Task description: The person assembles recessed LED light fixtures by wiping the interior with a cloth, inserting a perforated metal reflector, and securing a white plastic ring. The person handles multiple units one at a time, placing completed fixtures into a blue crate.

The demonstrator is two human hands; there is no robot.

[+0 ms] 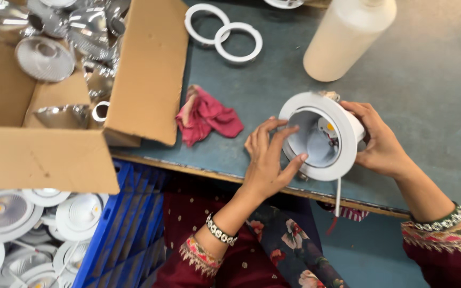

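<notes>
Two hands on one part right now — going left to right across what I'm seeing. Far left, a blue crate is holding finished white downlights, lying loosely stacked. Above it, an open cardboard box is sitting on the bench, full of shiny silver reflectors. Just right of the box flap, a crumpled pink rag is lying on the grey-blue tabletop, with two loose white rings touching each other further back. A cream plastic bottle is standing behind the work, well apart from the rings.

My left hand is working at the white downlight housing: fingers spread, fingertips pressing on the front rim and reaching toward the opening. My right hand is gripping the housing from behind and the side, clamped on the body, tilting the mouth toward me above the bench edge. A thin white wire is hanging down from it.

My call for doing this well: keep the right-hand grip firm so the housing isn't rotating, press evenly around the rim instead of at one point, and keep fingertips off the yellow emitter inside — smudges there look likely. Whether anything is seated inside yet, I can't tell.
</notes>
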